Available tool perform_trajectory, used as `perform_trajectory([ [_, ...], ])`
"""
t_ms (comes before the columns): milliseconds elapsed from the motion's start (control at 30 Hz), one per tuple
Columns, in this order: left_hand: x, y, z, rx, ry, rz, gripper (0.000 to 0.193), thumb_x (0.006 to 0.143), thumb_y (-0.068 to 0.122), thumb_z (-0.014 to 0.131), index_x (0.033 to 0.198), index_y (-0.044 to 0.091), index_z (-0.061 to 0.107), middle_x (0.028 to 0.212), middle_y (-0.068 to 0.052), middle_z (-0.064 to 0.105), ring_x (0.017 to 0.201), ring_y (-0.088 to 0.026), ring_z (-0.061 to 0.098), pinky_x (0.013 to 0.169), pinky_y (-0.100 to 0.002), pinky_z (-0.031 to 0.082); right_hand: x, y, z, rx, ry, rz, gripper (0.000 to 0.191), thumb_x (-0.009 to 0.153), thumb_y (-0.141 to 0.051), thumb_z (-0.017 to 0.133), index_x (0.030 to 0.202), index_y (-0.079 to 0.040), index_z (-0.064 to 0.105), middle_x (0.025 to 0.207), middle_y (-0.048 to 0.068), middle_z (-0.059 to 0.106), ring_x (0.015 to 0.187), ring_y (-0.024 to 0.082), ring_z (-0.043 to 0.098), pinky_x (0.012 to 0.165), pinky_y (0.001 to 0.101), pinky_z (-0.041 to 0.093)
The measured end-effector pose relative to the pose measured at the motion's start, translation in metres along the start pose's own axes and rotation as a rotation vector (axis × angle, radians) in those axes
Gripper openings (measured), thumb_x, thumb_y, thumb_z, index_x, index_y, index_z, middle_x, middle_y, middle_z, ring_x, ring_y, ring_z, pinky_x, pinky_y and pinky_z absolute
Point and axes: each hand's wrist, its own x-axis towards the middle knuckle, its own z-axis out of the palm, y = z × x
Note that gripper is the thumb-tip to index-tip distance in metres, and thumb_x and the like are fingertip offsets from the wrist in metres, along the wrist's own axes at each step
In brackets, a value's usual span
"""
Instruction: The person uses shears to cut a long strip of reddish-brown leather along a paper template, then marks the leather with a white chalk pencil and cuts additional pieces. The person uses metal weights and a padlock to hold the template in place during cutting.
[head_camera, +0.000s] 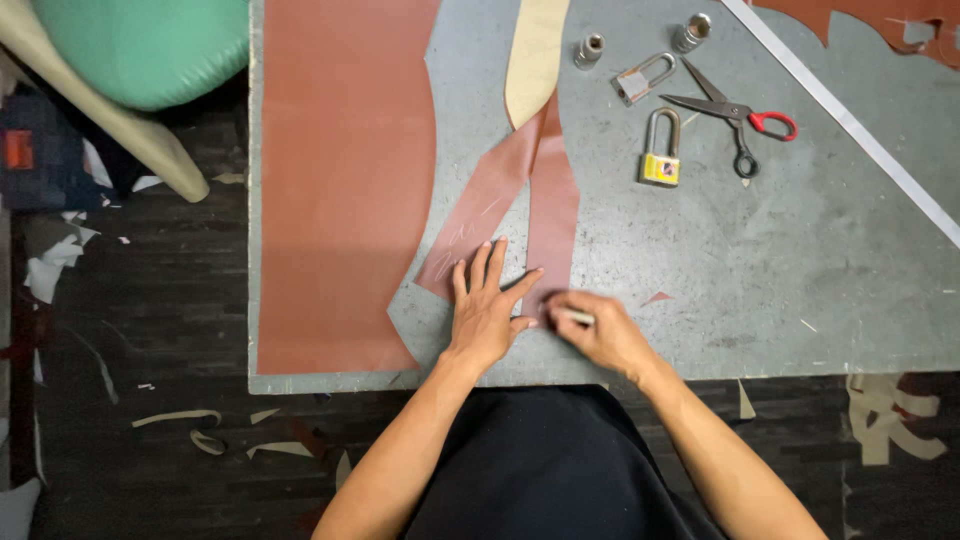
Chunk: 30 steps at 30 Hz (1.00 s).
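Nearest the person, the left hand (487, 312) lies flat with fingers spread wide, pressing the lower end of a V-shaped brown leather piece (520, 195) against the grey worktable (800, 260). Just beside it, the right hand (598, 330) is closed on a thin white marking tool (577, 317), its tip at the lower end of the piece's right strip. A large brown leather sheet (340, 180) lies to the left, close to the table's left edge. A small brown scrap (657, 297) lies right of the hands; the surface beyond it is open. Farther off lie a yellow padlock (661, 150), a silver padlock (642, 78), red-handled scissors (735, 115), two metal cylinders (590, 48) and a cream pattern strip (535, 55). A white ruler (850, 125) crosses the far right corner diagonally.
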Motion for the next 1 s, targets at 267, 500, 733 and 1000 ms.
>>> perform_trajectory([
  [267,0.002,-0.001,0.002,0.012,0.019,0.006,0.08,0.068,0.031,0.089,0.142,0.025,0.059,0.161,-0.022,0.026,0.149,-0.041,0.02,0.115,-0.065,0.016,-0.004,-0.001,-0.003,-0.052,0.075,0.082,0.019,0.09,-0.014,0.07,0.105,-0.004,0.075,0.093,0.012,0.08,0.084,0.018,0.075,0.078,0.0327,0.058],
  [500,0.005,0.002,0.001,0.039,-0.004,-0.009,0.086,0.065,0.031,0.091,0.144,0.024,0.057,0.159,-0.023,0.028,0.146,-0.042,0.023,0.115,-0.065,0.018,0.001,-0.001,-0.002,-0.092,0.183,0.242,0.023,0.095,-0.021,0.068,0.11,-0.006,0.074,0.093,0.012,0.078,0.082,0.019,0.076,0.076,0.0335,0.057],
  [733,0.005,0.004,0.002,0.068,-0.022,-0.016,0.087,0.066,0.033,0.09,0.145,0.024,0.053,0.16,-0.023,0.025,0.148,-0.042,0.02,0.115,-0.066,0.018,-0.005,-0.007,-0.021,-0.276,0.207,0.124,0.02,0.092,-0.017,0.068,0.107,-0.005,0.075,0.096,0.012,0.078,0.084,0.021,0.072,0.074,0.0342,0.056],
  [1000,-0.031,0.007,-0.001,0.061,-0.086,-0.04,0.09,0.068,0.03,0.089,0.148,0.021,0.05,0.162,-0.025,0.019,0.15,-0.043,0.017,0.118,-0.064,0.015,-0.023,0.009,-0.017,0.11,0.189,0.238,0.023,0.095,-0.011,0.067,0.117,-0.005,0.072,0.1,0.004,0.078,0.089,0.009,0.07,0.077,0.0253,0.057],
])
